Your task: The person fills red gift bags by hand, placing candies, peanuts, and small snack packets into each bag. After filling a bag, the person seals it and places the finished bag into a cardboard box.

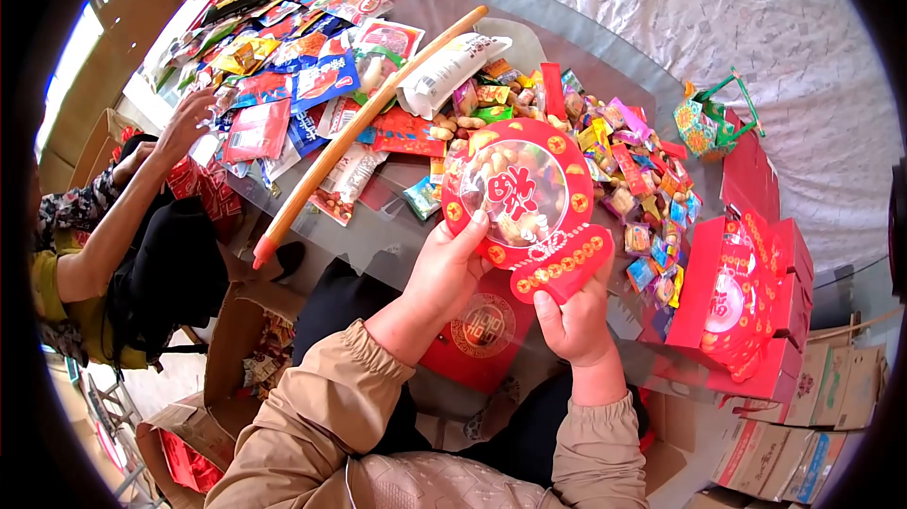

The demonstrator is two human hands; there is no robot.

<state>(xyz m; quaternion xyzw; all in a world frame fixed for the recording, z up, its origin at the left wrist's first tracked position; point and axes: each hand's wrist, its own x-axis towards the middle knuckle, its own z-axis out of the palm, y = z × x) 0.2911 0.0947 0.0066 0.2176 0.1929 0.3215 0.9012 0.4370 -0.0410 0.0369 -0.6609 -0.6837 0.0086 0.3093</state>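
Observation:
A red candy bag (578, 172) with gold coin prints and a round clear window is held up in front of me. Nuts in their shells show through the window. My left hand (442, 268) pinches the bag's lower left edge, thumb on the front. My right hand (578, 325) grips its flared end at the lower right, with the thumb on the near edge and the other fingers mostly hidden behind. Beyond the bag, a pile of wrapped candies (635, 173) and loose peanuts (470, 121) lies on the glass table (378, 249).
A long wooden stick (373, 112) crosses the table beside many snack packets (324, 79). At right stand red boxes (694, 320) with a red bag (742, 296) on them, and a green basket (704, 121). Another person's hand (189, 121) reaches in at left. Cardboard boxes (794, 443) sit below.

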